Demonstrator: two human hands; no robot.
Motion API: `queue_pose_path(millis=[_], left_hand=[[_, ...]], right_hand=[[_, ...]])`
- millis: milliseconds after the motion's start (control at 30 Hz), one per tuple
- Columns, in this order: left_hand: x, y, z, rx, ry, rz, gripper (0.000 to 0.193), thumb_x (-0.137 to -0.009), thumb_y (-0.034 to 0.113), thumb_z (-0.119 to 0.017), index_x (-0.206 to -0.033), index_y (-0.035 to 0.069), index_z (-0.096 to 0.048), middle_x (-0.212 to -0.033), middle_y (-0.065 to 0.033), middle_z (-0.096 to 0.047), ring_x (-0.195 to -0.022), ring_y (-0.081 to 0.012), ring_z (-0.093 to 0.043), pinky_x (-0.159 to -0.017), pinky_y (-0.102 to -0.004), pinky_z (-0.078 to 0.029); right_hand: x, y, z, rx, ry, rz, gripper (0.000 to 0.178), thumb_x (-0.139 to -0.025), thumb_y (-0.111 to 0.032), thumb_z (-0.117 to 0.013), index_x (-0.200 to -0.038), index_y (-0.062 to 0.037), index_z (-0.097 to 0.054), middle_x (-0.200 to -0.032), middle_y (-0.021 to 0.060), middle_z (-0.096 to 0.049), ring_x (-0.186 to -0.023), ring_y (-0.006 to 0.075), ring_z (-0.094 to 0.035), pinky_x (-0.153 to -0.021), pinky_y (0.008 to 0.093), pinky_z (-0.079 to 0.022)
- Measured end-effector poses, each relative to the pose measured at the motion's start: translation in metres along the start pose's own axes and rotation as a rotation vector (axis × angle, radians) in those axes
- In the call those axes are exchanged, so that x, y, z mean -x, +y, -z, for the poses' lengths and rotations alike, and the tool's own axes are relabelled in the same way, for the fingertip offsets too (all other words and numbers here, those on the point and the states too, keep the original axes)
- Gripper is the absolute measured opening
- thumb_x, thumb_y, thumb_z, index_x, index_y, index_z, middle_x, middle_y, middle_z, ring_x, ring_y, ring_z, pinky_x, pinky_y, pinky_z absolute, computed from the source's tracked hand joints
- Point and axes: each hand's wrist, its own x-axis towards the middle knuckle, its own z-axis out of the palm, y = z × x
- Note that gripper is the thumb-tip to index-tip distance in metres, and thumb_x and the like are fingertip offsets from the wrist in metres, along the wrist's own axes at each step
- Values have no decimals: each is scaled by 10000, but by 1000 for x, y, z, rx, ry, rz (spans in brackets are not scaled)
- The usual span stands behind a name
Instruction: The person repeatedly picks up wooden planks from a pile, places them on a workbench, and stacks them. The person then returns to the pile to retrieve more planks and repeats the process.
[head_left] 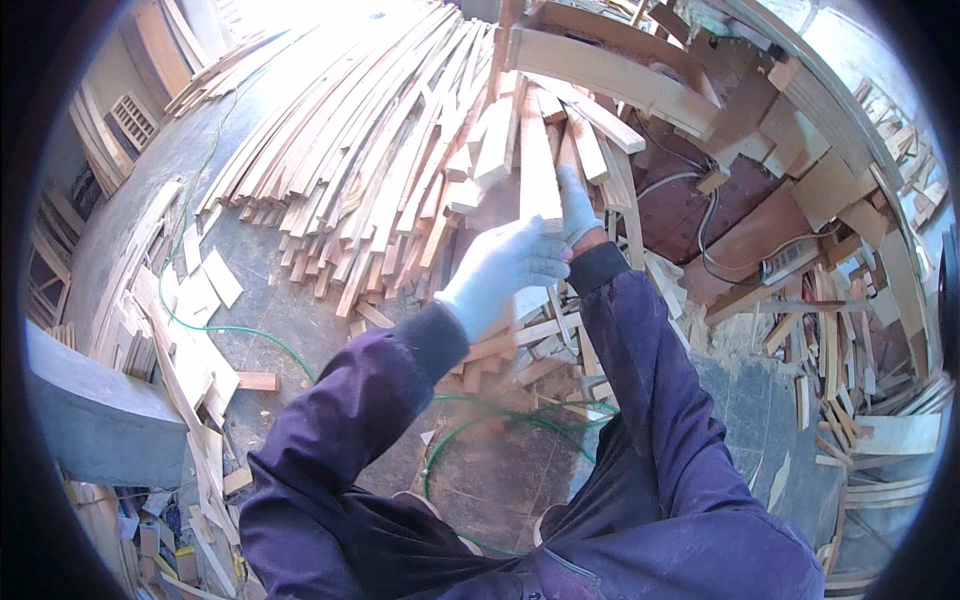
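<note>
Both my hands wear pale work gloves and meet at the near end of a long, light wooden plank [537, 150], which points away from me. My left hand [508, 268] is closed around that end, its fingers bent across it. Along the plank's right side lies my right hand [577, 208], closed on it with the fingers partly hidden behind the wood. Beneath the left hand a pale wooden piece [530, 303] shows; whether it belongs to the same plank I cannot tell. More cut planks [497, 140] lie close by on both sides.
A wide pile of long wooden strips [370, 150] covers the floor ahead and left. A green hose [250, 332] loops across the floor to my feet. At right stand a wooden frame [620, 80], cables [705, 235] and offcuts [830, 340]. Flat boards [205, 300] lie at left.
</note>
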Motion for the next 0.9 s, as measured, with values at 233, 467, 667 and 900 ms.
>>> queue_pose_path(millis=[233,467,667,900], left_hand=[[4,29,2,132,119,-95,408,-1074,364,-531,-1244,5,-622,-1055,-125,-735,-901,-220,-720,-819,-350,-558],[14,57,26,281,105,-105,537,-1067,467,-503,-1262,-20,-617,-1145,-192,-721,-1003,-312,-711,-935,-432,-558],[10,30,32,304,93,-64,483,-1067,456,-513,-1217,14,-634,-1044,-126,-725,-885,-214,-704,-839,-359,-555],[5,11,50,292,122,-28,430,-1050,404,-570,-1290,50,-615,-1104,-103,-704,-863,-210,-714,-771,-343,-569]], right_hand=[[-5,-3,-18,41,232,13,299,-1009,-462,-577,-989,-167,-617,-873,23,-593,-731,170,-559,-683,394,-502],[-18,-28,-50,102,398,172,320,-1000,-483,-604,-848,-207,-548,-701,-10,-526,-636,160,-556,-523,358,-461],[11,-16,-51,106,453,152,363,-1023,-378,-592,-697,-232,-528,-641,-82,-476,-570,106,-477,-535,302,-366],[176,-3,-86,591,442,237,403,-1010,-357,-587,-726,-72,-581,-594,9,-514,-451,118,-464,-434,285,-375]])
